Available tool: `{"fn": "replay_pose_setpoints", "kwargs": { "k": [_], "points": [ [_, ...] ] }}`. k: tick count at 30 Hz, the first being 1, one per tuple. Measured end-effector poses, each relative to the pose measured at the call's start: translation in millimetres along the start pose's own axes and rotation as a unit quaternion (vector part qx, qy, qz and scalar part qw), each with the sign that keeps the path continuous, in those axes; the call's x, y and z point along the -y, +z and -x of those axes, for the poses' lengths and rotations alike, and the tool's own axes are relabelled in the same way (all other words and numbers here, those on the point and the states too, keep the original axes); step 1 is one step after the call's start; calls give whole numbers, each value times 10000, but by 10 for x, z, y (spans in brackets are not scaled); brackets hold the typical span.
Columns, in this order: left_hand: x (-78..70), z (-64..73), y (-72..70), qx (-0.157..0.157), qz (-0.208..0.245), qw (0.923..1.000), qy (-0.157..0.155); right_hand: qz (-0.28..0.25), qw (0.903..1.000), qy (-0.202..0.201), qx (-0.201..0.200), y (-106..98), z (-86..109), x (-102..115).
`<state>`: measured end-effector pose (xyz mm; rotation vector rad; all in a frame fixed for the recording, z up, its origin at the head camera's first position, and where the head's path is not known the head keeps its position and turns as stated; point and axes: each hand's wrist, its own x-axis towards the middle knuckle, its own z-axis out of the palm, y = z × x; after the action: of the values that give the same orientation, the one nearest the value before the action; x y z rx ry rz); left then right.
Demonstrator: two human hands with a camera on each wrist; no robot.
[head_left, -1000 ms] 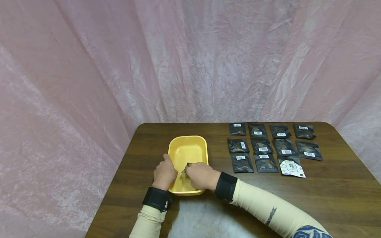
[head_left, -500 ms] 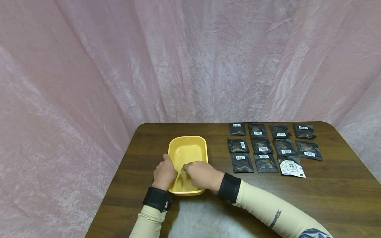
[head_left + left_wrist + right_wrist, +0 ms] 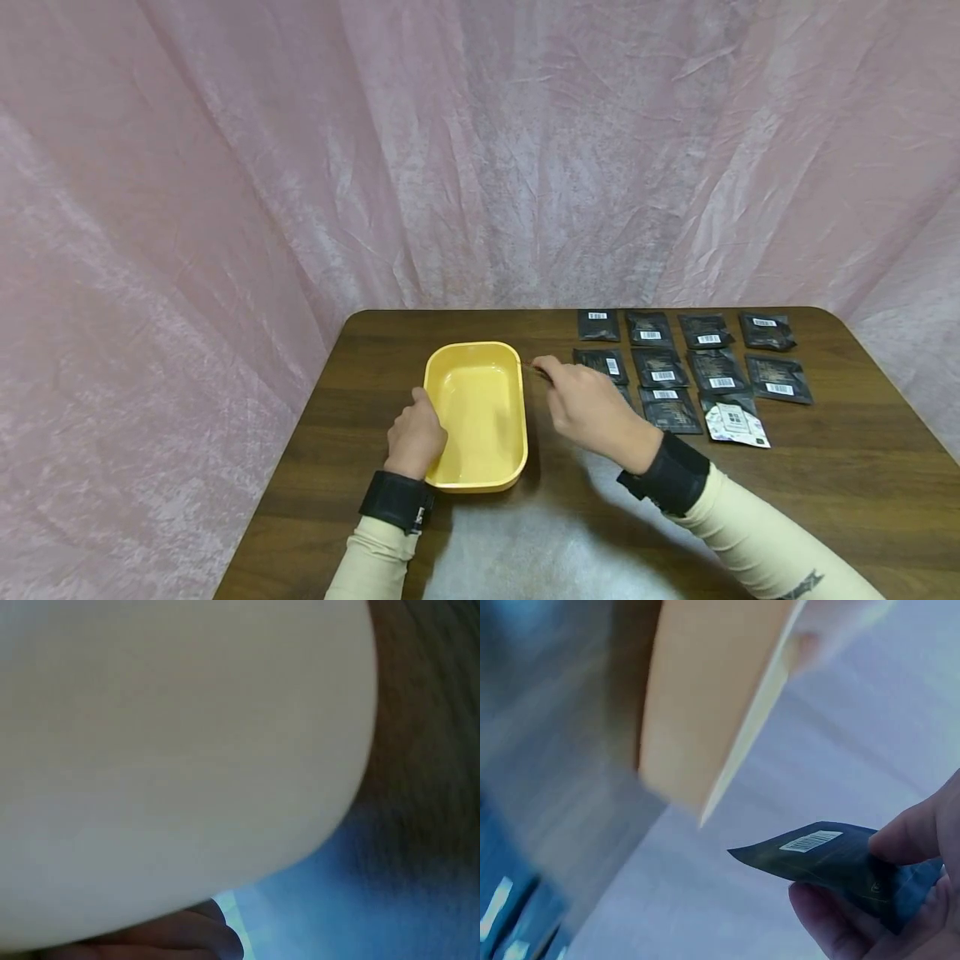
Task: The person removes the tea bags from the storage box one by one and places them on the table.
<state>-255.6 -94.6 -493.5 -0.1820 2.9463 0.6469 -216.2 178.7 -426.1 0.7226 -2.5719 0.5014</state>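
Note:
My left hand (image 3: 416, 437) grips the near left side of a yellow plastic tray (image 3: 480, 486), thumb along the rim. In the left wrist view, the tray wall (image 3: 180, 750) fills most of the picture and a few curled fingers (image 3: 187, 937) show below it. Just right of the tray, above the table, my right hand (image 3: 592, 412) pinches a black sachet (image 3: 832, 862) between thumb and fingers. The sachet's white barcode label shows in the right wrist view; in the head view only a thin edge is visible. Inside the tray I see bare yellow bottom.
Several black sachets (image 3: 658, 367) with barcode labels lie in rows on the right half of the wooden table (image 3: 847, 475). One sachet (image 3: 737, 425) shows a white printed face. A pink curtain (image 3: 480, 167) hangs behind the table's far edge.
My right hand has come up out of the tray and moved right and away from me, holding the black sachet. The left hand and tray have stayed in place.

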Motion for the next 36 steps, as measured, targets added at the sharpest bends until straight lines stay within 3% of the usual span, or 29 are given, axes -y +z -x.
{"fn": "replay_pose_setpoints", "kwargs": {
  "k": [8, 11, 16, 23, 28, 36],
  "points": [
    [9, -24, 4, 24, 14, 10000, -60, 325, 9970, 650, -276, -494, 475, -664],
    [19, -28, 5, 15, 14, 10000, -46, 615, 9937, 935, -94, -641, 718, -925],
    [32, -37, -4, 12, 4, 10000, -26, 751, 9802, 1758, 519, -831, 1148, -1297],
    [55, -60, -12, 95, 19, 9999, -63, 1029, 9600, 2547, 538, -952, 1746, -1652],
    [56, -70, -10, 108, 24, 9999, -76, 1271, 9458, 2871, 824, -1022, 1975, -1801],
    [42, -47, -15, 164, 15, 9998, -125, 1026, 9232, 3181, 1897, -1023, 2089, -1949]
  ]
}}
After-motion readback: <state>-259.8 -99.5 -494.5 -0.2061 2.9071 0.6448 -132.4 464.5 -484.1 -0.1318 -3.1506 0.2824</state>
